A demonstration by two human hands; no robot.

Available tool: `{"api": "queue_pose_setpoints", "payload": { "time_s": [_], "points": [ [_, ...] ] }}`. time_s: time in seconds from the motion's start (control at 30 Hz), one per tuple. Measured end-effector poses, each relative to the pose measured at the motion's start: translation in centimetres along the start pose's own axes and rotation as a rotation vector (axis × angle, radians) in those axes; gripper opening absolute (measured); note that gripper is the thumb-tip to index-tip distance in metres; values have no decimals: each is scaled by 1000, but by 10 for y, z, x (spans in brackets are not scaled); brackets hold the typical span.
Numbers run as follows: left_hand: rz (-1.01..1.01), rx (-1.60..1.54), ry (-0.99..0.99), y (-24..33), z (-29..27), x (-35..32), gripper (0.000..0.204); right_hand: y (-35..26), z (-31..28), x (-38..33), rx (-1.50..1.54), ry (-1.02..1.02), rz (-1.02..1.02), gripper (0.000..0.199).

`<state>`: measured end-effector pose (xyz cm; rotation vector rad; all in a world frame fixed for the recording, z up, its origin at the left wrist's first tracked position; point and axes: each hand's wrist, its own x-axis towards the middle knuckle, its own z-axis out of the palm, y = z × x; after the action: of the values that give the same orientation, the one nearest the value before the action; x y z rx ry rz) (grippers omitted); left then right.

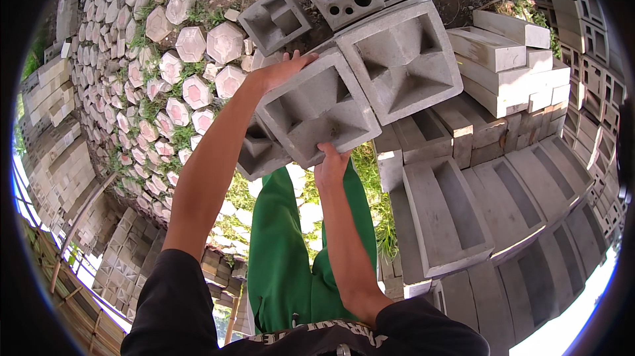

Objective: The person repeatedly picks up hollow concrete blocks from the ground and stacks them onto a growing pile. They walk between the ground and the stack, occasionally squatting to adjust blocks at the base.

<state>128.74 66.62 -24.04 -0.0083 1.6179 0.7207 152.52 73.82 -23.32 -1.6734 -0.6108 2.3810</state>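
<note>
Left hand (281, 70) grips the grey concrete vent block's (317, 108) far edge, right hand (331, 165) clamps its near edge, w/ block held just beside the stacked blocks (403, 58). Likely risk: heavy block slips from those 2 thin-edge grips, dropping toward green-trousered legs (284, 257) below.

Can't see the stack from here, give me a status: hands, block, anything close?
Left hand on far edge, right hand under near edge of grey hollow block. Block off the ground. Matching block touching its right side; stacked blocks beside.
</note>
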Motion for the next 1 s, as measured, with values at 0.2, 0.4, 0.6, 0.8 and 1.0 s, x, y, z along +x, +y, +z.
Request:
{"api": "queue_pose_setpoints", "payload": {
  "time_s": [0.2, 0.4, 0.6, 0.8, 1.0],
  "points": [
    [75, -143, 59, 34, 27, -119, 57, -46, -16, -84, -129, -28, 58, 81],
    [65, -780, 208, -9, 100, -297, 63, -151, -42, -238, -224, -383, 187, 79],
    [123, -1187, 389, -117, 186, -355, 71, -120, -24, -256, -549, -430, 364, 81],
    [606, -1724, 603, -204, 272, -454, 56, -75, 5, -302, -983, -927, 496, 79],
    [666, -1839, 844, -314, 314, -497, 69, 49, -1, -353, -1067, -1067, 567, 78]
  ]
}}
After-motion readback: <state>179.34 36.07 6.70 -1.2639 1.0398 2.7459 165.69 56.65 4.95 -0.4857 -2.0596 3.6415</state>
